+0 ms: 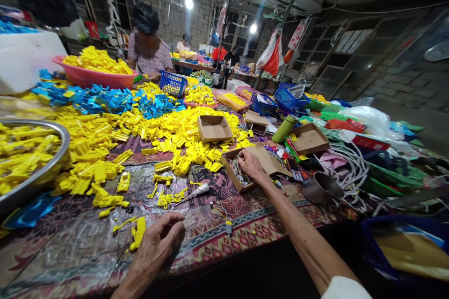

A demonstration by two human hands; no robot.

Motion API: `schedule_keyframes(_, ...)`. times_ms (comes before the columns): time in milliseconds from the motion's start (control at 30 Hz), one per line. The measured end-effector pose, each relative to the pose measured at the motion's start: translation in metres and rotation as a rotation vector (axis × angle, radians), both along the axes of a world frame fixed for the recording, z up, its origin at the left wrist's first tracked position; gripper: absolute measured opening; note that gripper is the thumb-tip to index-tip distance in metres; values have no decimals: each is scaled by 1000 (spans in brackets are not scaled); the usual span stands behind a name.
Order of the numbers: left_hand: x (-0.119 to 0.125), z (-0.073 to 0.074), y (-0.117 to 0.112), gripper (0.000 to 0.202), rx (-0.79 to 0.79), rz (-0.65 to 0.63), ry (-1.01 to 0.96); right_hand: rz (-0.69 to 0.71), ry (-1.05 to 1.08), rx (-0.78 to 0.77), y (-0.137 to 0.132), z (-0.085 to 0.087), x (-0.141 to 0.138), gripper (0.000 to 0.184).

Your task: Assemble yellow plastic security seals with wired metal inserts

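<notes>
Reaching over the near edge of the tabletop, the right hand [250, 164] sits at an open cardboard box [233, 173] just in from that edge, right of the middle. Its fingers [242, 159] bend down over the box's rim, above a tangle of thin wires and small parts [238, 173]. Whether they are pinching anything is hard to tell from this view, since the back of the hand hides them. The left hand [156, 243] lies at the near edge, left of the middle, palm down. Its fingers [171, 219] are loosely curved around nothing that shows, just beside a yellow plastic moulding [138, 233].

Between the hands lie a small screwdriver [192, 194] and a cluster of yellow parts [168, 198], on a clear plastic sheet over a patterned rug [224, 238] covering the tabletop. Loose yellow plastic parts [175, 138] heap across the middle, with blue plastic parts [105, 98] toward the far left. A steel basin [63, 135] of yellow parts stands at the left edge, and a pink basin [87, 79] sits near the far-left corner. Toward the right edge are a green flask [284, 128], a metal pot [322, 188] and coiled white cable [351, 168]. A seated person [149, 51] is beyond the far edge.
</notes>
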State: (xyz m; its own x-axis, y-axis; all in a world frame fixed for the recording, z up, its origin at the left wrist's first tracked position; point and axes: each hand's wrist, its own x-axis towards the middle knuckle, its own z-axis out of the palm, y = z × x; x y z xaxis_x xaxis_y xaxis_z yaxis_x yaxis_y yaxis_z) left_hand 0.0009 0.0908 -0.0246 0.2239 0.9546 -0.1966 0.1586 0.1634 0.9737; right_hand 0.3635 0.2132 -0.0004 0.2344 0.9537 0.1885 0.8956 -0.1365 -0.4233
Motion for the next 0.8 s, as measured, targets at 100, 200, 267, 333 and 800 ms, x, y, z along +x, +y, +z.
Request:
schedule_keyframes(100, -1, -2, 1, 45, -3, -20, 12, 9, 159, 58, -5, 1, 4, 14)
schedule_keyframes(200, -2, -5, 2, 45, 10, -10, 39, 24, 339, 70, -12, 4, 5, 18)
schedule_keyframes(267, -2, -7, 2, 46, 2, -15, 36, 47, 456, 52, -18, 8, 5, 25)
schedule_keyframes(333, -2, -7, 2, 48, -19, -27, 17, 78, 559, 19, -24, 12, 4, 32)
schedule_keyframes(800, 3, 0, -2, 51, 8, -6, 55, 54, 926, 133, -39, 29, -7, 37)
